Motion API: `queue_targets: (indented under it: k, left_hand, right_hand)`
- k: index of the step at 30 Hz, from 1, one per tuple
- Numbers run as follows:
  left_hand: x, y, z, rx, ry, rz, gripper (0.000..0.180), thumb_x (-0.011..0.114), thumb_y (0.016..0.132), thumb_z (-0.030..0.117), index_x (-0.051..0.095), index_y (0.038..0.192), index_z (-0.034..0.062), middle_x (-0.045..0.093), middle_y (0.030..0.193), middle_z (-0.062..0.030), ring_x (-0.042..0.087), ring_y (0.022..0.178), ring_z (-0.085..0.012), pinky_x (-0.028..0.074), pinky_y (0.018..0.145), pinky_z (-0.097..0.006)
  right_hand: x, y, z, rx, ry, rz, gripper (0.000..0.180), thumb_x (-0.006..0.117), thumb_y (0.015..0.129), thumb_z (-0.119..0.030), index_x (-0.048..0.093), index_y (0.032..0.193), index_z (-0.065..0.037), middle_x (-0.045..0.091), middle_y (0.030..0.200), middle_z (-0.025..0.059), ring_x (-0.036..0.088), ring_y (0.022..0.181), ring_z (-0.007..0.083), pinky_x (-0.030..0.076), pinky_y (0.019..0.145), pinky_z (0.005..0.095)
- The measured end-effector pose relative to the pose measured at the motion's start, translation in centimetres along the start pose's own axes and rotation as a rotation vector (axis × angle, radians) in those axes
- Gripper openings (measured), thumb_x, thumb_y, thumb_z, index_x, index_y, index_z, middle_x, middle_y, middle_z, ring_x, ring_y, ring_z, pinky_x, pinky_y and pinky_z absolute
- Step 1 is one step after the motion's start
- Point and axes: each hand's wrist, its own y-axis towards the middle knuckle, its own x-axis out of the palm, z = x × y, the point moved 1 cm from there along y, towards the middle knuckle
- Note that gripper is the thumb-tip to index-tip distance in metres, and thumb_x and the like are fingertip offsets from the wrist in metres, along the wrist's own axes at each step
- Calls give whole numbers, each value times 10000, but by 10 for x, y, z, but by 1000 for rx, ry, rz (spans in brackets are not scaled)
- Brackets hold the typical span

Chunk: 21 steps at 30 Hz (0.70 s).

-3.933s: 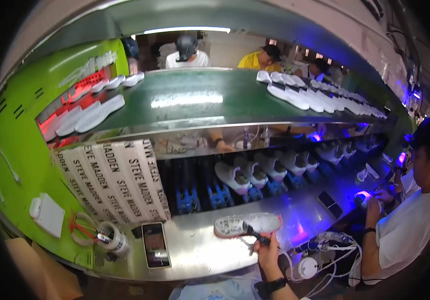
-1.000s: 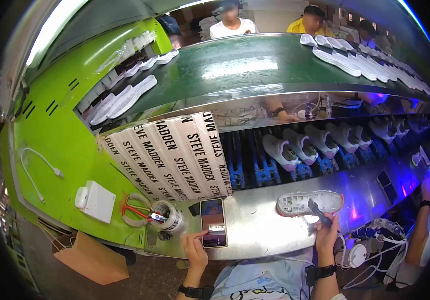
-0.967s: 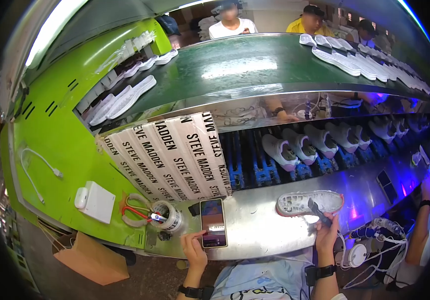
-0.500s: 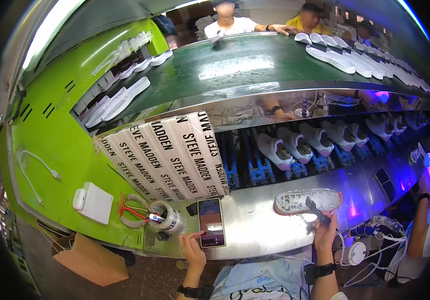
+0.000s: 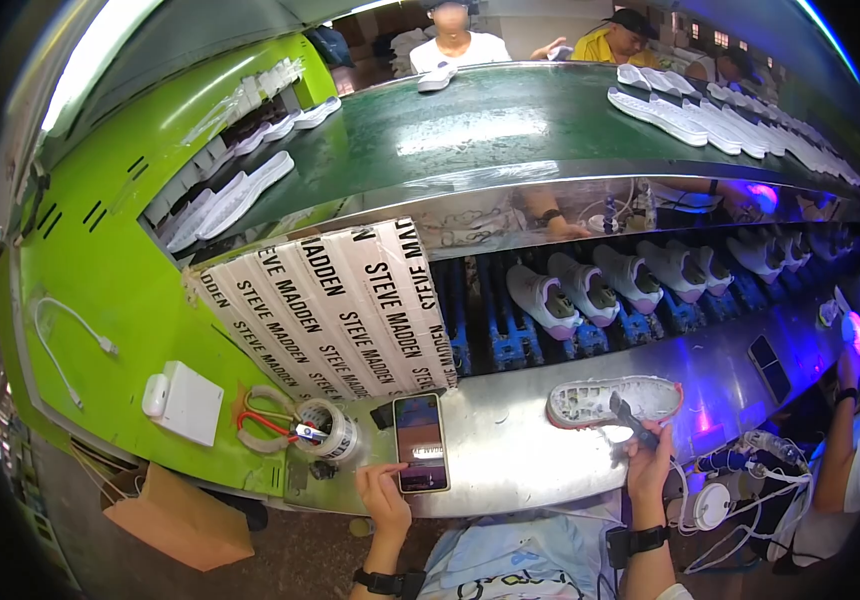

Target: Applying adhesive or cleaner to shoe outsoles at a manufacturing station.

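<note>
My right hand [image 5: 647, 465] is closed around the handle of a dark brush [image 5: 630, 420]. The brush's tip reaches over a white shoe sole [image 5: 590, 403] with a reddish edge, which lies hollow side up on the metal bench. On the left, my left hand [image 5: 384, 495] rests at the lower left edge of a smartphone [image 5: 418, 430], one finger stretched onto its lit screen and nothing in its grasp. The phone lies flat on the bench.
A striped printed box [image 5: 325, 315] stands behind the phone. Left of it are a cup of tools [image 5: 330, 430], a tape roll [image 5: 262, 420] and a white box [image 5: 193, 405]. Beyond, shoes [image 5: 542, 298] ride a conveyor; soles [image 5: 245, 200] line a green belt [image 5: 470, 125]. Co-workers sit nearby.
The shoes on the conveyor and the soles on the green belt have shifted slightly left. A co-worker across the belt has raised a hand from it. My hands have barely moved.
</note>
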Motion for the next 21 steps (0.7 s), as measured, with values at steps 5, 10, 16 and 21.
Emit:
queue_targets:
  k: [5,10,16,21]
  left_hand:
    - [-11,-4,9,53,26,17,357,294,953,169,567,857,-39,526,833,-135,505,821,-240,490,705,-317]
    - [-18,-19,6,1,-7,0,328,326,940,155,598,870,-16,547,844,-126,499,837,-241,467,721,-325]
    - [-14,-7,7,63,66,-76,320,319,956,163,547,916,-57,480,922,-143,533,833,-234,497,803,-332]
    - [-3,-1,11,126,46,-172,325,311,956,167,535,952,-69,480,931,-145,519,876,-232,478,849,-339]
  right_hand:
    - [-1,0,0,-10,-5,-11,439,349,980,-355,572,955,23,573,665,99,497,544,147,458,586,293]
    - [0,0,0,-5,3,0,441,349,980,-358,574,952,20,573,665,99,497,549,146,456,587,292]
    - [-2,0,0,-14,-8,-17,445,345,981,-363,574,953,18,573,670,103,498,557,145,456,595,296]
    - [-1,-1,-1,-6,-5,-20,447,342,981,-366,571,958,18,574,672,104,499,560,147,456,602,300]
